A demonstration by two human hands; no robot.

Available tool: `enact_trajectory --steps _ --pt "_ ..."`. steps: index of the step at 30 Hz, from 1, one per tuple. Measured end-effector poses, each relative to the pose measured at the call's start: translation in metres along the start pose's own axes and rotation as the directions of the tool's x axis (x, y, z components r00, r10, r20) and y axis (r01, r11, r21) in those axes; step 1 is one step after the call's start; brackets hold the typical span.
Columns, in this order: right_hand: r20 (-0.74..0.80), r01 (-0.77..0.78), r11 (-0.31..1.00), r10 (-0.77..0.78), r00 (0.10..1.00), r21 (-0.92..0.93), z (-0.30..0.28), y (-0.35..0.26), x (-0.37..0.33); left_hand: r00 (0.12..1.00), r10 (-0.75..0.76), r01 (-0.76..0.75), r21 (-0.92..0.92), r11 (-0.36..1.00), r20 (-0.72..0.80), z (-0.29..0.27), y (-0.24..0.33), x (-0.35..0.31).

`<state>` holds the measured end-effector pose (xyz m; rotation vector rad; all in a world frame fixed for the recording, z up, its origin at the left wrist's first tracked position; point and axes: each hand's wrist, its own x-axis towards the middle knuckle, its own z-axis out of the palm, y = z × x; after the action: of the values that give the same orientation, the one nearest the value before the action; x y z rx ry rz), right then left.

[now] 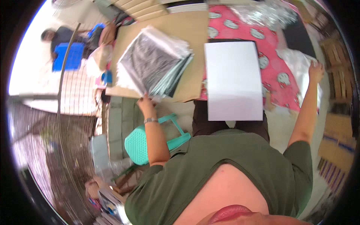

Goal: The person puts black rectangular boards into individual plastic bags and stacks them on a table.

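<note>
Two hands are in view, well apart, at opposite ends of a work surface covered at left by a tan board (198,63) and at right by a pink patterned cloth (243,34). The left hand (147,104), a metallic band (151,120) at its wrist, is at the front edge of the tan board, fingers curled beside the near corner of a stack of plastic-wrapped packets (150,60); whether they grip the wrapping cannot be told. Stack lies askew on the tan board, white, grey, pale green and dark layers fanned toward the right. The right hand (317,72) is near the right edge of the surface, fingers closed on the outer corner of a white plastic bag (294,62), which drapes across the right side of the pink cloth. Between the hands, a white rectangular sheet (234,80) lies along the left edge of the pink cloth, its near end extending past the front edge of the surface. Crumpled clear plastic (264,15) sits toward the far right corner, just beside a black panel (299,35). A turquoise stool (138,145) stands below the front edge, near the left forearm.
</note>
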<state>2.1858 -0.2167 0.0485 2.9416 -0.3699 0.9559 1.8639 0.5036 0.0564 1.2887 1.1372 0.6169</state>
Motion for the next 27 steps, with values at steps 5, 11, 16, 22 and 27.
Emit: enact_trajectory --steps 5,11,16,22,27 --pt "0.398 -0.110 0.879 -0.097 0.912 0.465 -0.004 0.003 -0.074 0.973 0.126 -0.099 0.142 0.985 -0.193 -0.007 -0.014 -0.045" --pt "0.797 0.031 0.841 -0.522 0.303 0.539 -0.148 -0.047 -0.136 0.972 0.220 -0.228 0.093 0.969 0.085 0.022 0.010 -0.096" --pt "0.145 -0.038 0.834 -0.051 0.988 0.551 -0.142 -0.023 -0.054 0.931 0.275 -0.291 0.033 0.956 0.238 0.045 0.022 -0.115" --pt "0.757 -0.390 0.747 -0.224 0.613 0.538 -0.031 -0.003 -0.053 0.868 0.260 -0.300 0.031 0.953 0.422 0.069 0.012 -0.144" --pt "0.801 0.137 0.891 -0.449 0.396 0.432 -0.129 -0.048 -0.140 0.843 0.236 -0.317 0.091 0.944 0.484 0.055 0.002 -0.157"
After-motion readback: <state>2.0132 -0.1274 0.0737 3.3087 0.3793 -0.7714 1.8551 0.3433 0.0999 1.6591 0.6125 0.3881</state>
